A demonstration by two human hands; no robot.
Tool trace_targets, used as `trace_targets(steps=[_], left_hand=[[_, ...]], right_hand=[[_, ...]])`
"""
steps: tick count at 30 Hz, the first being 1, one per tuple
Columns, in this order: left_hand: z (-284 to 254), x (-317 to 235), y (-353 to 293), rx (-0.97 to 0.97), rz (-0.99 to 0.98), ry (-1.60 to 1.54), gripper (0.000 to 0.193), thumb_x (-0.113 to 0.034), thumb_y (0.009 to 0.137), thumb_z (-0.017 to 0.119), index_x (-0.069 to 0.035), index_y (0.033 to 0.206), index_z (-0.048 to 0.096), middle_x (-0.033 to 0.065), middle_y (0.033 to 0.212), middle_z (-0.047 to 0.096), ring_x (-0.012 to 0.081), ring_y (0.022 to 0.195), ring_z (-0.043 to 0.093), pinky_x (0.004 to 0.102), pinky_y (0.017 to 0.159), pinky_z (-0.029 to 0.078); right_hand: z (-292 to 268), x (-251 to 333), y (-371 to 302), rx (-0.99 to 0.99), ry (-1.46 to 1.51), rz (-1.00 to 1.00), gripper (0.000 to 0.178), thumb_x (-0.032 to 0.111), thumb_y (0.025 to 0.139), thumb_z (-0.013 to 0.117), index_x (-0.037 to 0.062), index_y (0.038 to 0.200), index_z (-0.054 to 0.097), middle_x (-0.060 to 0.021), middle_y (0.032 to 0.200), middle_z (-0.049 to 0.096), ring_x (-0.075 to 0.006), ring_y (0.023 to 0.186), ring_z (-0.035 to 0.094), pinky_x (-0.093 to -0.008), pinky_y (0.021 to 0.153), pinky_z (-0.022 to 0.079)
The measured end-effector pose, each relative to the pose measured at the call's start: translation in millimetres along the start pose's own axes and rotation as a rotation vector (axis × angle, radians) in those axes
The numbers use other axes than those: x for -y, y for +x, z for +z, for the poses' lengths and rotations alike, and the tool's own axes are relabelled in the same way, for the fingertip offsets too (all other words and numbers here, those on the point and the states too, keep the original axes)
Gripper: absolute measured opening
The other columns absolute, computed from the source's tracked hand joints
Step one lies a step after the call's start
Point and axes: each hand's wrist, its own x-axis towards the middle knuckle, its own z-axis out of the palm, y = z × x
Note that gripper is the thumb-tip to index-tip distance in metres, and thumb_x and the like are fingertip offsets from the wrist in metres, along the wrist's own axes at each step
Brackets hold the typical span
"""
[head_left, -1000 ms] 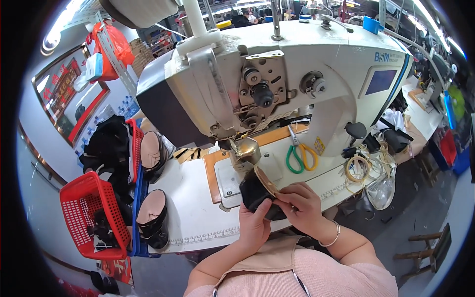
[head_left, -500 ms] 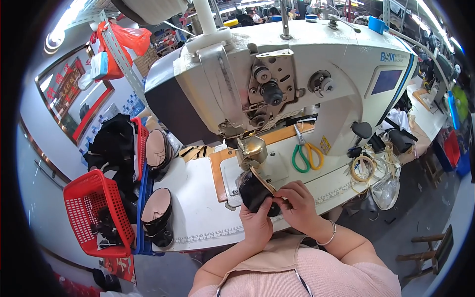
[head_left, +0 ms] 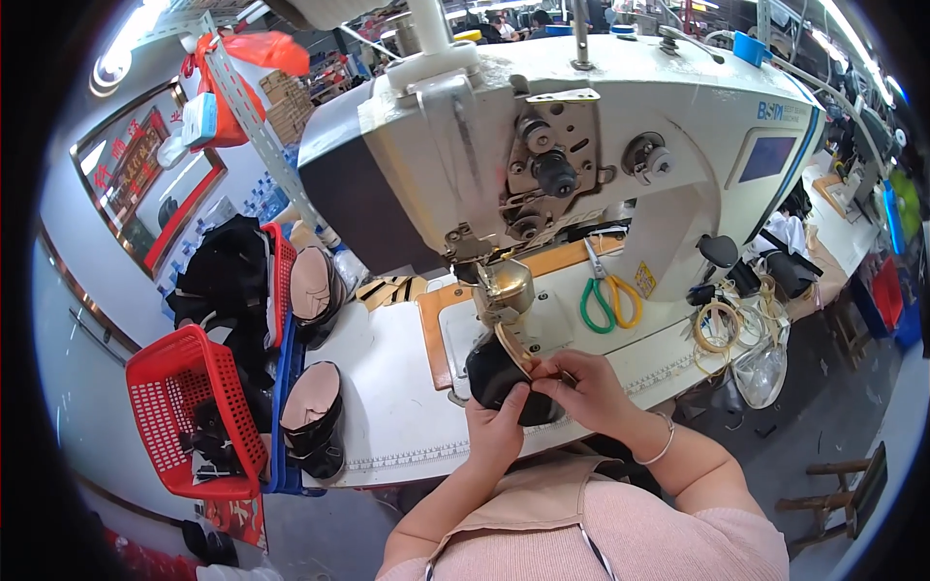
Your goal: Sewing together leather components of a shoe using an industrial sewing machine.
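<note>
A black shoe upper [head_left: 492, 376] with a beige sole edge is held up at the front of the sewing machine [head_left: 407, 194], close beneath its needle area. My left hand [head_left: 496, 431] is closed on its near left side, the thumb pressed along the black surface. At the beige edge, the fingers of my right hand [head_left: 586, 389] are pinched together on the right side of the upper. What the fingertips cover is partly hidden. Just behind the upper stands the machine's brass-coloured sewing post [head_left: 508, 289].
Scissors [head_left: 608, 300] with green and yellow handles lie right of the post. Stacked shoe uppers [head_left: 312, 412] stand on the left, beside a red basket [head_left: 184, 407]. Tape rolls [head_left: 717, 327] and a plastic bag [head_left: 760, 378] crowd the right end. A wooden stool [head_left: 843, 499] stands at right.
The view has shifted slightly, so the machine sits a little further right and lower. Both hands still hold the upper at the post, with the right fingers a little higher along its edge.
</note>
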Motion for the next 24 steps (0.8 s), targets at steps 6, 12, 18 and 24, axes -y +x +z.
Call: trace_targets(steps=[6, 12, 18, 24], left_hand=[[2, 2, -6, -0.130, -0.045, -0.200, 0.023, -0.005, 0.086, 0.054, 0.000, 0.108, 0.055, 0.0083, 0.109, 0.058, 0.0154, 0.098, 0.054, 0.0290, 0.087, 0.042], [3, 4, -9, -0.163, 0.019, -0.238, 0.020, -0.005, 0.088, 0.052, 0.000, 0.107, 0.054, 0.0062, 0.104, 0.059, 0.0140, 0.095, 0.054, 0.0285, 0.084, 0.043], [12, 2, -8, -0.221, 0.068, -0.212, 0.019, -0.003, 0.088, 0.051, -0.001, 0.107, 0.054, 0.0042, 0.101, 0.058, 0.0129, 0.093, 0.054, 0.0262, 0.083, 0.042], [8, 4, -11, -0.249, 0.085, -0.295, 0.018, -0.002, 0.087, 0.053, -0.001, 0.105, 0.054, 0.0037, 0.099, 0.059, 0.0114, 0.090, 0.054, 0.0251, 0.080, 0.042]], right_hand=[[8, 3, -3, -0.058, -0.203, -0.089, 0.016, 0.002, 0.069, 0.071, 0.0031, 0.082, 0.062, -0.0065, 0.079, 0.063, -0.0153, 0.062, 0.060, -0.0249, 0.056, 0.047], [14, 0, 1, -0.071, -0.346, -0.256, 0.018, 0.002, 0.067, 0.072, 0.0049, 0.081, 0.062, -0.0072, 0.078, 0.063, -0.0184, 0.064, 0.061, -0.0263, 0.056, 0.048], [17, -5, 0, -0.132, -0.264, -0.223, 0.019, 0.002, 0.066, 0.072, 0.0050, 0.081, 0.060, -0.0076, 0.075, 0.061, -0.0228, 0.064, 0.061, -0.0287, 0.056, 0.049], [19, -9, 3, -0.076, -0.232, -0.326, 0.020, -0.002, 0.066, 0.072, 0.0039, 0.080, 0.060, -0.0057, 0.075, 0.059, -0.0143, 0.057, 0.056, -0.0242, 0.050, 0.044]])
